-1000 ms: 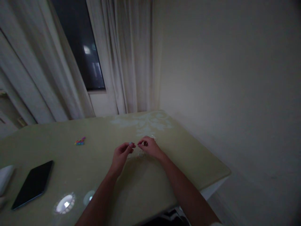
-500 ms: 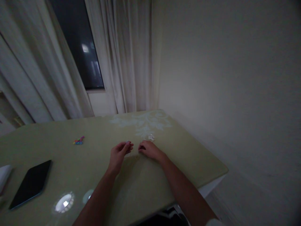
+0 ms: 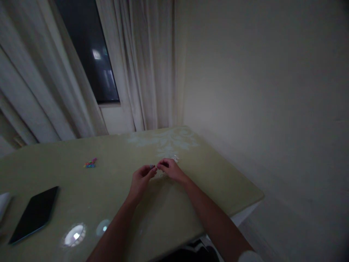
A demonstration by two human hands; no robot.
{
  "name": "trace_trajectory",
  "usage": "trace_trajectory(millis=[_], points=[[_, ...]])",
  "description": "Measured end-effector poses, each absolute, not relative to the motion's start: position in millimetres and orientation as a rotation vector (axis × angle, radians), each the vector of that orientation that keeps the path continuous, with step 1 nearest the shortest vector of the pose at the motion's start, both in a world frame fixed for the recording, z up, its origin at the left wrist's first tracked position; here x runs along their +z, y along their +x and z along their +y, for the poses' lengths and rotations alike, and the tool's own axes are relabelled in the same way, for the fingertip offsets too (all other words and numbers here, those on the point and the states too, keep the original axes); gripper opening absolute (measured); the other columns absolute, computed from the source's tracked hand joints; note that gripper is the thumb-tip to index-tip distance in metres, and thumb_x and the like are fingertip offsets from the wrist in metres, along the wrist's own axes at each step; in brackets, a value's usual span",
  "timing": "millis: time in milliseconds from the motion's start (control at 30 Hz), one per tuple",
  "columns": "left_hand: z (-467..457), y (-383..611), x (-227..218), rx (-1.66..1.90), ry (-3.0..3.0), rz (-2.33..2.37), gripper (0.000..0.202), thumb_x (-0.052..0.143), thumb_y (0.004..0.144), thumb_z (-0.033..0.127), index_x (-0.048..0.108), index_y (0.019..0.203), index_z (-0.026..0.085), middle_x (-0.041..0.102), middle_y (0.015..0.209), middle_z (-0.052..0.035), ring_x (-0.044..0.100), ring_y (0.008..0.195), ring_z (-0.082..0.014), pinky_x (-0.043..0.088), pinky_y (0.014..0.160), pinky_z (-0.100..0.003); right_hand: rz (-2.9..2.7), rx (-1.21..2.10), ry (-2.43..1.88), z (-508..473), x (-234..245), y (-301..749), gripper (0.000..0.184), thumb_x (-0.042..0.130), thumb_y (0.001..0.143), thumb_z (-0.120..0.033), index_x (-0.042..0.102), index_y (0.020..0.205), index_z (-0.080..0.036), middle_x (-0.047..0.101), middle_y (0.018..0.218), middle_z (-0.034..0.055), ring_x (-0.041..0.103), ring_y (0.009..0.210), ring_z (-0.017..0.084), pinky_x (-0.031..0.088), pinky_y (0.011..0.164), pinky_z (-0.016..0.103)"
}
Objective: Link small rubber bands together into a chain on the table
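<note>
My left hand (image 3: 140, 178) is closed in a pinch on a small dark-and-white striped piece (image 3: 152, 166), too small to name. Just to its right, my right hand (image 3: 171, 170) has its thumb and fingertips pressed together, almost touching the left fingertips. Whatever the right hand pinches is too small to make out. Behind the right hand lie small white pieces (image 3: 176, 158) on the table. A few more pale bits (image 3: 163, 174) show on the surface beneath the fingers.
A little heap of brightly coloured small pieces (image 3: 90, 163) lies on the table (image 3: 114, 193) at the left. Nearer me are a black tablet-like slab (image 3: 35, 214) and, at the left edge, a white object (image 3: 3, 203). The wall (image 3: 259, 109) borders the table's right side.
My right hand has lifted off the table and turned its fingertips toward the left hand. Both hands are now closer together, with pale bits showing beneath the right one.
</note>
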State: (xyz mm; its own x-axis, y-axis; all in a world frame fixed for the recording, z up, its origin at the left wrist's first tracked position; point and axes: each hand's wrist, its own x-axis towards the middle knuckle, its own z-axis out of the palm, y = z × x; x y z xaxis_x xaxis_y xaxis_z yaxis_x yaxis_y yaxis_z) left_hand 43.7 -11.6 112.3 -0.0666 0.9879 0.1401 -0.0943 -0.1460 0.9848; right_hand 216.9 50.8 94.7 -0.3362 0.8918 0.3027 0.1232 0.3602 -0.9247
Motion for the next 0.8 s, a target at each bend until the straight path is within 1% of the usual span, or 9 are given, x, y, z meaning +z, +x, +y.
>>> trace_trajectory(millis=[100,200,300,433,500,600,667,733,800], points=[[-13.0,45.3,114.1,1.407,1.226,1.096,0.044,0.093,0.065,0.05,0.08,0.09,0.016,0.08,0.085,-0.0067,0.07,0.076,-0.0193,0.054,0.073,-0.029,-1.653,1.139,-0.838,45.2,97.4,210.1,0.03,0.071,0.087,-0.047,0.069,0.084,-0.018,0.068,0.075,0.0001,0.059,0.065,0.013,0.047,0.063,0.025],[-14.4,45.5,115.3,1.407,1.239,1.087,0.041,0.092,0.067,0.049,0.079,0.087,0.016,0.078,0.08,-0.0048,0.068,0.072,-0.0177,0.052,0.07,-0.027,-1.584,1.174,-0.805,39.9,100.9,205.8,0.035,0.074,0.084,-0.054,0.07,0.083,-0.018,0.07,0.073,0.0013,0.06,0.065,0.014,0.048,0.064,0.026],[-15.8,45.9,115.7,1.391,1.242,1.068,0.04,0.091,0.068,0.05,0.078,0.085,0.016,0.075,0.074,-0.0029,0.066,0.067,-0.016,0.051,0.066,-0.026,-1.538,1.179,-0.79,36.5,103.3,203.1,0.037,0.077,0.081,-0.055,0.071,0.083,-0.019,0.072,0.074,0.0026,0.063,0.067,0.015,0.05,0.066,0.028],[-16.1,46.9,115.3,1.381,1.192,1.031,0.046,0.089,0.07,0.056,0.074,0.088,0.017,0.078,0.082,-0.0055,0.07,0.069,-0.0161,0.055,0.067,-0.027,-1.533,1.148,-0.816,39.8,103.3,203.8,0.038,0.08,0.078,-0.056,0.073,0.083,-0.018,0.072,0.074,0.003,0.064,0.066,0.016,0.051,0.065,0.028],[-15.6,47.0,114.8,1.383,1.138,1.022,0.049,0.085,0.073,0.06,0.069,0.091,0.018,0.079,0.082,-0.0064,0.072,0.068,-0.0173,0.057,0.066,-0.029,-1.547,1.102,-0.86,44.6,102.5,207.7,0.036,0.079,0.079,-0.054,0.074,0.084,-0.019,0.071,0.073,0.0025,0.063,0.065,0.016,0.05,0.064,0.028],[-14.2,46.5,113.8,1.394,1.067,1.022,0.052,0.087,0.07,0.06,0.066,0.092,0.018,0.08,0.079,-0.0072,0.074,0.068,-0.0184,0.06,0.067,-0.031,-1.607,1.004,-0.956,52.3,100.6,219.8,0.027,0.078,0.082,-0.046,0.075,0.083,-0.019,0.07,0.07,0.0014,0.061,0.063,0.015,0.048,0.062,0.027],[-13.1,45.6,113.0,1.413,1.043,1.02,0.052,0.092,0.065,0.056,0.067,0.089,0.017,0.081,0.083,-0.0091,0.076,0.074,-0.0192,0.062,0.074,-0.033,-1.671,0.917,-1.033,56.5,98.9,231.1,0.017,0.08,0.08,-0.035,0.076,0.078,-0.019,0.069,0.067,0.0009,0.059,0.062,0.015,0.045,0.062,0.027],[-12.2,44.4,112.6,1.441,1.028,1.019,0.051,0.095,0.061,0.053,0.069,0.084,0.016,0.081,0.087,-0.01,0.077,0.08,-0.02,0.062,0.081,-0.035,-1.748,0.827,-1.102,59.3,96.9,242.4,0.009,0.083,0.076,-0.022,0.076,0.071,-0.02,0.068,0.064,0.0006,0.058,0.062,0.015,0.043,0.064,0.027],[-11.7,43.0,113.1,1.468,1.016,1.021,0.049,0.096,0.06,0.051,0.071,0.082,0.016,0.082,0.088,-0.01,0.077,0.083,-0.0205,0.062,0.084,-0.035,-1.827,0.752,-1.152,60.6,95.5,250.6,0.011,0.083,0.073,-0.012,0.077,0.068,-0.02,0.067,0.064,0.0007,0.056,0.062,0.015,0.041,0.065,0.027]])
